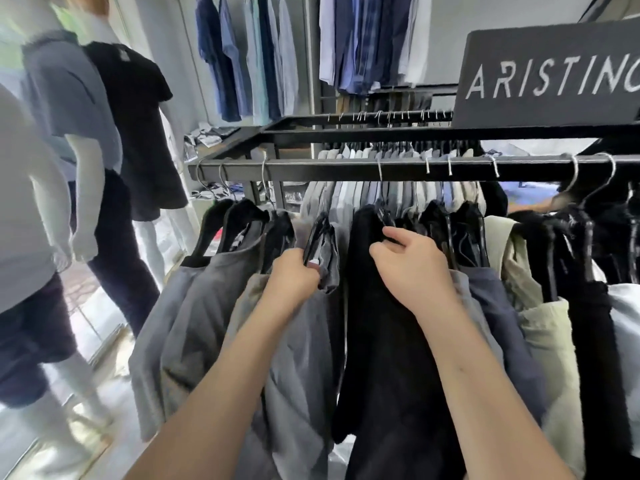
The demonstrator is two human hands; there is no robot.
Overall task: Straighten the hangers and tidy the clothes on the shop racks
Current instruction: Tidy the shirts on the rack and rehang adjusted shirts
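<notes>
A black metal rack rail (311,169) runs across the view with several black hangers hooked on it. Grey, black, navy and pale green garments hang below. My left hand (294,280) grips the shoulder of a black hanger (317,239) carrying a grey garment (298,358). My right hand (412,268) rests on top of a black garment (384,341), its fingers curled round the neck of that garment's hanger (384,216). A gap on the rail separates the left group of hangers from the middle group.
Mannequins (131,133) in dark and grey clothes stand at the left on a shiny floor. A dark brand sign (550,74) sits on the rack's top right. A second rail (381,116) of light trousers hangs behind, with shirts (249,53) on the back wall.
</notes>
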